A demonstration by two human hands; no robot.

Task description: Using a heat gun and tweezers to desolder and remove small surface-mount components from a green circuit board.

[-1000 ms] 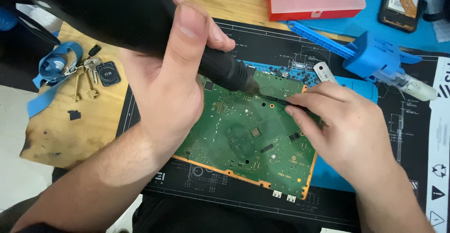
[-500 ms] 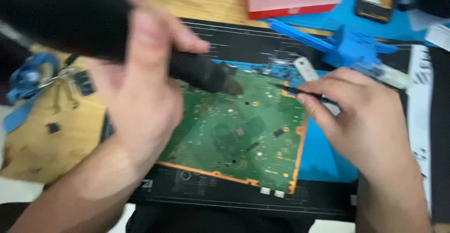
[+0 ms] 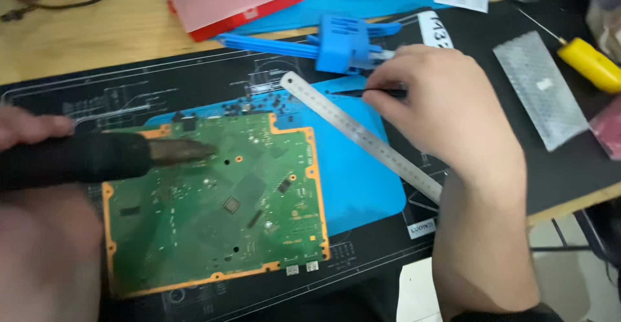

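Left hand (image 3: 32, 134) grip is wrapped shut round a black hot-air tool (image 3: 84, 160), metal nozzle held low over the upper left of the green circuit board (image 3: 213, 205). Right hand (image 3: 440, 115) grip is pinched narrow on dark tweezers (image 3: 362, 93), tips just beside a steel ruler (image 3: 362, 134), well apart from the board. The board lies flat, partly on a blue mat (image 3: 356, 186) over a black work mat (image 3: 194, 82) on the table (image 3: 77, 37). It is judged light, stiff and fragile, best taken by the orange edges. The nozzle is likely hot.
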